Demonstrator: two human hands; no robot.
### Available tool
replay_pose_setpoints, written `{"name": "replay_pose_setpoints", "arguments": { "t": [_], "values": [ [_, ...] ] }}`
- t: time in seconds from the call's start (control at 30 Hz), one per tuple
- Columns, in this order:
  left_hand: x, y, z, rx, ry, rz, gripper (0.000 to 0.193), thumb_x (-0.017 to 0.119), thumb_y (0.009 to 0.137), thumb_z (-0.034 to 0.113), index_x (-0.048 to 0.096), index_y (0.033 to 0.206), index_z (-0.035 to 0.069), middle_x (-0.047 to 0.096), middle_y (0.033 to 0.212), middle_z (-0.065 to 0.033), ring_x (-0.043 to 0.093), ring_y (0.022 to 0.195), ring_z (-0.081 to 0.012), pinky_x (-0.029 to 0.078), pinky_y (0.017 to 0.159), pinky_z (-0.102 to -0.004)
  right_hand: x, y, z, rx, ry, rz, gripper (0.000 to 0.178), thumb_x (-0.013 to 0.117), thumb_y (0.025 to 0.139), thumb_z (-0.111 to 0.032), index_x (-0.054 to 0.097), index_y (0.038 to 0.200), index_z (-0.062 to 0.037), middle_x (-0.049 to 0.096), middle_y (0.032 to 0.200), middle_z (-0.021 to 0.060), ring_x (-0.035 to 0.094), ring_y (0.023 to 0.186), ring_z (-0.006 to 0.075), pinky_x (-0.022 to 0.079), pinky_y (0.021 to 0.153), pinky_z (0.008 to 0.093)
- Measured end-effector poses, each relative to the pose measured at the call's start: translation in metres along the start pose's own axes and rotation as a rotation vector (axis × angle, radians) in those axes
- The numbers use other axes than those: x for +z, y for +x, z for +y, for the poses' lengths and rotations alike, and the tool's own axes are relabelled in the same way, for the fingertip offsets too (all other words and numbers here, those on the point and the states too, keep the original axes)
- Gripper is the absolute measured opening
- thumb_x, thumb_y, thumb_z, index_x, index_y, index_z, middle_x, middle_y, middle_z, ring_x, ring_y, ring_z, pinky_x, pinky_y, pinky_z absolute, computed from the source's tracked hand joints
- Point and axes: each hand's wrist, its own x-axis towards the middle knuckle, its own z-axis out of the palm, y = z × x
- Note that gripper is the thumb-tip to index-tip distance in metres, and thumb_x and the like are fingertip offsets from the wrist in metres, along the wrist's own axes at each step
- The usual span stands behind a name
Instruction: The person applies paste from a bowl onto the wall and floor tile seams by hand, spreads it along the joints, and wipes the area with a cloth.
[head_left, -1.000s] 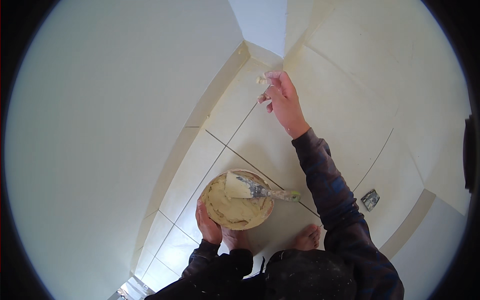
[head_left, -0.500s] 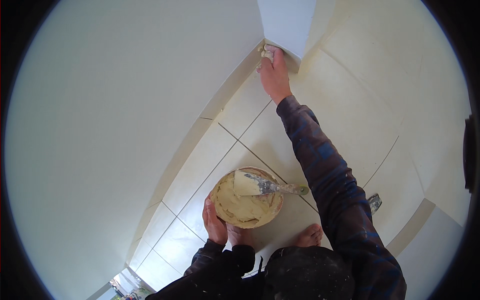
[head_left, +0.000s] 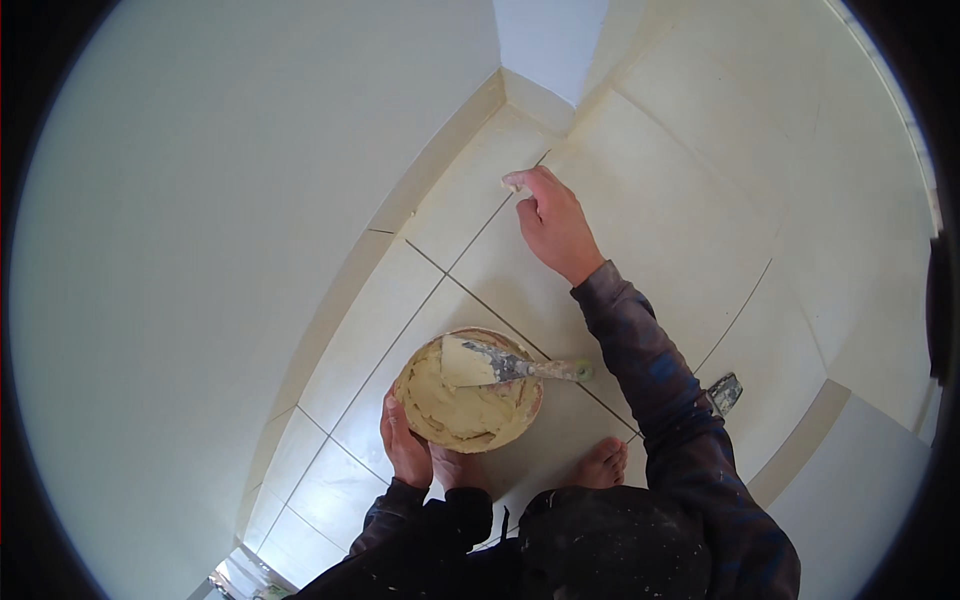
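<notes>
My left hand (head_left: 404, 445) is wrapped round the near left side of a round tub (head_left: 536, 408) and holds it over the tiles. Cream-coloured filler paste (head_left: 470, 410) fills much of the tub. A putty knife (head_left: 500, 365) lies across its top, the smeared blade on the paste and the handle jutting out past the right rim. Beyond the tub, above the floor, my right hand (head_left: 555, 220) is bent, with a gap between thumb and forefinger. Pale paste coats the forefinger's tip. The other fingers are mostly hidden beneath the hand.
A beige skirting (head_left: 400, 190) follows the wall (head_left: 220, 230) on the left and turns at the far corner. Another paste-marked tool (head_left: 722, 393) lies on the tiles to the right. My bare foot (head_left: 603, 462) stands near the tub.
My right hand has drawn back from the skirting corner toward me. The view has shifted slightly; my left hand still holds the tub with the putty knife on it.
</notes>
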Motion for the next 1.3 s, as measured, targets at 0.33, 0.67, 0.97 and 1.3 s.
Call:
{"name": "replay_pose_setpoints", "arguments": {
  "t": [0.33,0.67,0.97,1.3],
  "values": [
    [-0.217,0.008,-0.030,0.011,-0.016,0.000,0.056,0.031,0.108,0.040,0.046,0.136,-0.006,0.055,0.132,-0.0173,0.051,0.125,-0.0236,0.037,0.108,-0.0335,0.160,-0.057,-0.068,-0.158,-0.570,-0.012,0.050,0.054,0.082,-0.002,0.055,0.131,-0.0064,0.057,0.134,0.0084,0.051,0.117,0.0281,0.040,0.095,0.0400],
    [-0.212,0.075,-0.020,-0.003,0.045,0.012,0.058,0.031,0.107,0.043,0.050,0.134,-0.004,0.057,0.130,-0.0144,0.051,0.123,-0.0216,0.037,0.107,-0.0322,0.224,-0.039,-0.094,0.385,0.654,-0.250,0.063,0.048,0.085,-0.004,0.040,0.148,-0.0072,0.045,0.147,0.0073,0.052,0.117,0.0207,0.040,0.090,0.0324],
    [0.242,0.073,-0.141,0.024,-0.001,0.326,0.058,0.035,0.106,0.047,0.054,0.126,-0.004,0.063,0.119,-0.0119,0.059,0.108,-0.0197,0.047,0.094,-0.0306,-0.038,0.013,0.217,0.825,1.536,-0.081,0.080,0.045,0.083,-0.007,0.012,0.156,-0.0024,0.017,0.162,0.0037,0.051,0.119,0.0184,0.037,0.089,0.0320],
    [0.681,0.102,-0.303,0.064,-0.027,0.521,0.061,0.042,0.101,0.055,0.052,0.124,0.000,0.061,0.118,-0.0121,0.061,0.105,-0.0225,0.051,0.090,-0.0349,-0.304,0.053,0.613,0.890,1.871,0.405,0.085,0.044,0.081,-0.005,0.006,0.157,-0.0051,0.025,0.155,-0.0012,0.049,0.121,0.0183,0.039,0.088,0.0306]
  ]
}}
